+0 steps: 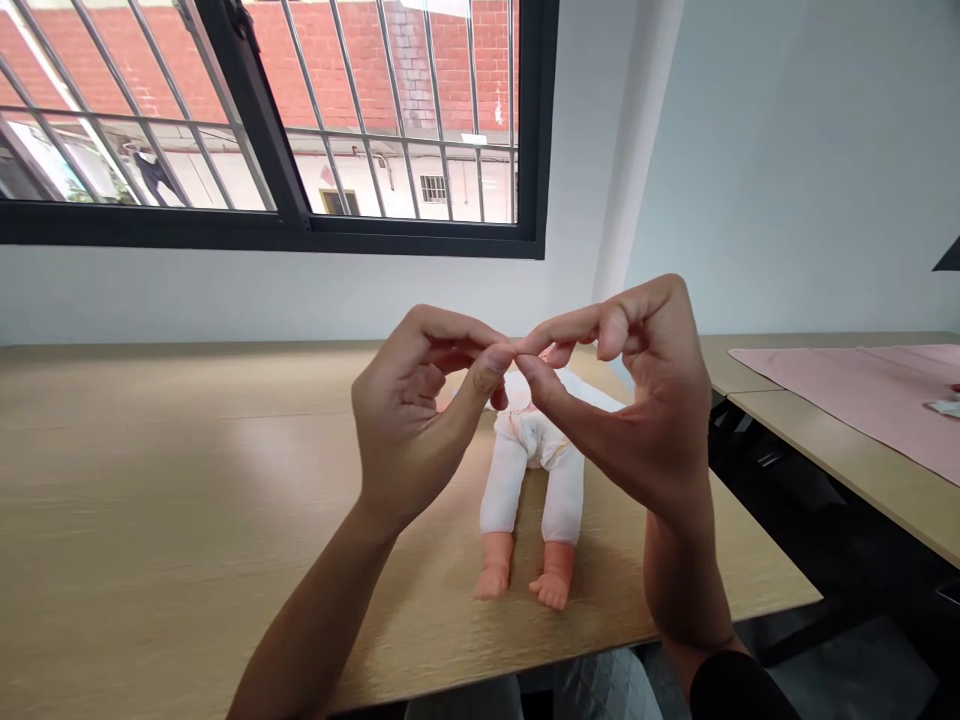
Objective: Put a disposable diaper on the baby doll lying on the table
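My left hand and my right hand are raised in front of me, their fingertips meeting in the middle. On each hand the thumb and index finger are pinched together, with no object showing between them. The other fingers curl in loosely. Behind and below the hands, a baby doll in white clothing lies on its back on the wooden table. Its bare feet point toward me. My hands cover its head and much of its upper body; neither appears to touch it.
A second table stands to the right across a dark gap, with a pink cloth over it. A small item lies on the cloth at the right edge. Beyond the table are a white wall and a barred window.
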### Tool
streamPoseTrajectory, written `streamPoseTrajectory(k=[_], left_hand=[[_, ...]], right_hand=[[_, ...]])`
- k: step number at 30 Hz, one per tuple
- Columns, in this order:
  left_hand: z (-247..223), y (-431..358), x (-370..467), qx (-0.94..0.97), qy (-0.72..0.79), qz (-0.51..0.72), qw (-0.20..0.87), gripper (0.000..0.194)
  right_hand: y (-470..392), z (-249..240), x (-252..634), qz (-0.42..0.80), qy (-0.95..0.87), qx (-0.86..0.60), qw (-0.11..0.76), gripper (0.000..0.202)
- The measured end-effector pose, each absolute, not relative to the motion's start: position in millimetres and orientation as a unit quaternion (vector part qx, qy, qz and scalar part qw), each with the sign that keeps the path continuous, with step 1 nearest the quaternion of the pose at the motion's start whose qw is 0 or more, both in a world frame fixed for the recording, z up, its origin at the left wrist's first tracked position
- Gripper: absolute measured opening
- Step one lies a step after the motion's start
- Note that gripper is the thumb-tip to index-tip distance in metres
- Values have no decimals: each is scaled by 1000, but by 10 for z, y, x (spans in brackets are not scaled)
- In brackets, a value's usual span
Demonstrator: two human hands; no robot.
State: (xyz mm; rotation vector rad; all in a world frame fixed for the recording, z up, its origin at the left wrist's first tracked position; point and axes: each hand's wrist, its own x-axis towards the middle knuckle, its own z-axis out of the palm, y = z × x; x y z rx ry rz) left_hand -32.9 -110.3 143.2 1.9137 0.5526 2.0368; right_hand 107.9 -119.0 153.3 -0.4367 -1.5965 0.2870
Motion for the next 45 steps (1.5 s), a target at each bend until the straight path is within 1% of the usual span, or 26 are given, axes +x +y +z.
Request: streamPoseTrajectory(k=[5,9,12,22,29,38,42,45], left_hand=[[1441,-1093,-304,663,180,718,112,9],[1451,-1070,-310,673,171,710,121,12],[1452,-1062,-314,672,169,708,137,10],[1427,-1088,-340,693,151,694,125,12],[1432,-1108,-336,682,150,707,112,10],[1416,-1076,-341,668,146,711,164,7],[1404,-1025,-360,676,115,701,195,8],[1399,-1026,-361,674,120,693,224,6]], right_hand=[[-1172,1556,1079,125,-718,-204,653,33],[-1162,1567,1082,105,-726,-217,644,33],[-1166,1573,1098,117,-731,-212,638,31],[-1160,1533,1088,228,-710,-167,645,33],[-1149,1579,1066,298,-700,-158,629,38],[-1081,1571,1001,392,-667,-135,620,45],[-1048,1561,992,433,-659,-118,603,45],[-1028,1558,986,473,-653,-97,584,46]])
